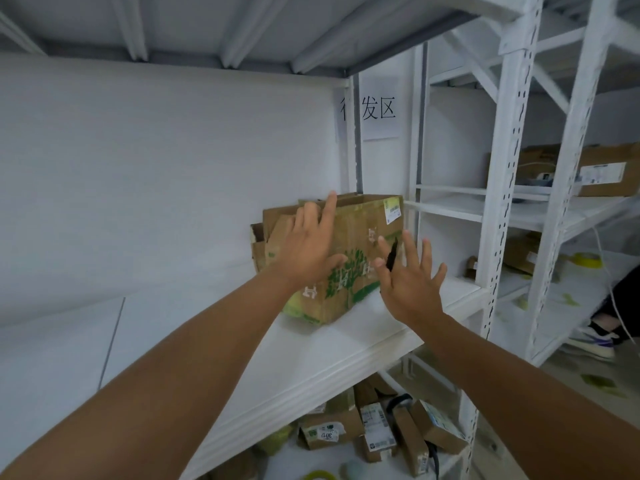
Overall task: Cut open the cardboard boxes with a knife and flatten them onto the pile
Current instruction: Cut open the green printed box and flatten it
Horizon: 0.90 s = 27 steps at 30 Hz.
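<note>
A brown cardboard box (353,233) printed with a green tree stands on the white shelf (311,358), with folded cardboard (263,230) leaning behind it on the left. My left hand (308,244) lies against the box's upper left with its fingers straight, the index finger reaching the top edge. My right hand (412,282) hovers at the box's right side with fingers spread. A slim black knife (393,254) is pinched between its thumb and forefinger, pointing up in front of the box.
A white perforated upright post (498,202) stands just right of the box. Several small cartons (374,431) lie on the lower shelf. More boxes (606,171) and a yellow tape roll (588,259) sit on the right-hand shelving. Someone's shoe (595,341) shows on the floor.
</note>
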Motion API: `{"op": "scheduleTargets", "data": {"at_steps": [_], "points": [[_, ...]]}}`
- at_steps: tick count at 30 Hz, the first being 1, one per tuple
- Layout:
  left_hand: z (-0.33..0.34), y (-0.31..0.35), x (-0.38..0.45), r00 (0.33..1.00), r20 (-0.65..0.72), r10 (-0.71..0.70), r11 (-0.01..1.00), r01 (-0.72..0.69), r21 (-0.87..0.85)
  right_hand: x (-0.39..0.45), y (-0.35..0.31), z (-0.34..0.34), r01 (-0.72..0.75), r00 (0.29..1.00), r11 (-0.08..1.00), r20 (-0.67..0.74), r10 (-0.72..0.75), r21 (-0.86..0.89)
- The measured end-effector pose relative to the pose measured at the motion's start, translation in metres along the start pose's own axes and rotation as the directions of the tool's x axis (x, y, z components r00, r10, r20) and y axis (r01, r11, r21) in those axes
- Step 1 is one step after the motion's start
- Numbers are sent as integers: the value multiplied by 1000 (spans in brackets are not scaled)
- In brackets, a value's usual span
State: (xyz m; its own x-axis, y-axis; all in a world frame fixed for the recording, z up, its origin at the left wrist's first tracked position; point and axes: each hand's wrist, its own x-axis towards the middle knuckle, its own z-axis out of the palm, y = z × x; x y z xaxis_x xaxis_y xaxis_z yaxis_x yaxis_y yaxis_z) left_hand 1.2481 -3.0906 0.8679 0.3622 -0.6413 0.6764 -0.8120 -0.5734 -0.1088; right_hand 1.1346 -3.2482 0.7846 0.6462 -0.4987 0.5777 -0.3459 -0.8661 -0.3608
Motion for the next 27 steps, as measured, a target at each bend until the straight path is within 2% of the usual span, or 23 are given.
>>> {"op": "scheduleTargets", "data": {"at_steps": [5,8,12,17,20,23,27], "points": [[-35,-6,-25,999,-55,1,999,2,51,-19,-14,-8,1,1000,1000,25,-2,30],[-58,-30,-52,999,-43,-31,998,33,46,-26,-29,-14,21,1000,997,16,-22,76],[-92,-74,-107,997,-62,-50,996,55,76,-33,-60,-13,83,997,990,-11,-82,110],[-142,-141,-185,988,-55,-143,971,151,183,-45,-124,1,237,972,961,-49,-232,144],[-172,-185,-230,972,-64,-228,947,236,217,-57,-168,13,284,958,924,-48,-281,254],[-195,-225,-272,932,-50,-360,912,362,191,-73,-209,28,337,931,826,-29,-364,451],[-212,-261,-316,885,-66,-461,875,465,133,-91,-260,52,378,897,747,-14,-443,547]]}}
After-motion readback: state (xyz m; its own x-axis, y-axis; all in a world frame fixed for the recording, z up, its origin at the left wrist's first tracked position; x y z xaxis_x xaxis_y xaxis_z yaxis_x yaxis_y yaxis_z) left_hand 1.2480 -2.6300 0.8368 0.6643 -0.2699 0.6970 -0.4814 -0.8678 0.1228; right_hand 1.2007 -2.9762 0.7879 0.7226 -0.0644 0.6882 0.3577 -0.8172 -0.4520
